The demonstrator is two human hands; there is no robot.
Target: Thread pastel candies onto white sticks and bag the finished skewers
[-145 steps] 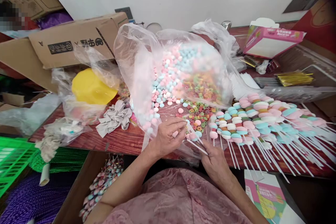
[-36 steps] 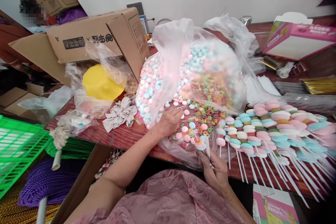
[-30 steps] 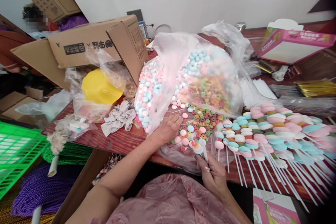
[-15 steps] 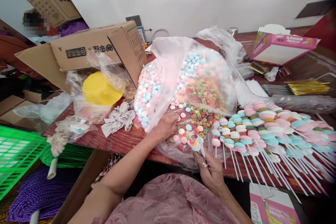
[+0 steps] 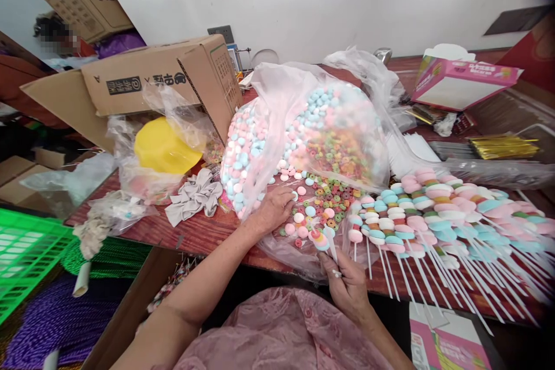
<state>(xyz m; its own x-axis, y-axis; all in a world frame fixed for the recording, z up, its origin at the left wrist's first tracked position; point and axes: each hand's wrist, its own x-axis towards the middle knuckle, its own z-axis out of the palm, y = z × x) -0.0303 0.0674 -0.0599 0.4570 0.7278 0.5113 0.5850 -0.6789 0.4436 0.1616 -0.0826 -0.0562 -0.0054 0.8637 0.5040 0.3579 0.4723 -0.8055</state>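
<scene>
My right hand point(image 5: 347, 283) is closed on the white stick of a candy skewer point(image 5: 323, 241) that carries a few pastel discs and rings at its tip. My left hand point(image 5: 273, 208) rests among loose pink, blue and white candy discs point(image 5: 303, 217) and coloured ring candies point(image 5: 333, 196) spilled from a big clear plastic bag point(image 5: 303, 127); its fingers curl down onto the pieces, and what they pinch is hidden. A row of finished candy skewers point(image 5: 433, 214) lies to the right, sticks pointing toward me.
A brown cardboard box point(image 5: 143, 78) lies at the back left. In front of it are a yellow tub in plastic point(image 5: 162, 147) and a grey cloth point(image 5: 193, 196). A pink carton point(image 5: 463, 75) and gold strips point(image 5: 503, 144) are at the right, a green crate point(image 5: 26, 260) at the lower left.
Earlier both hands worked together on white sticks. Since then my left hand reached into the loose candies and my right hand has held the part-filled skewer upright; over the last second little has moved.
</scene>
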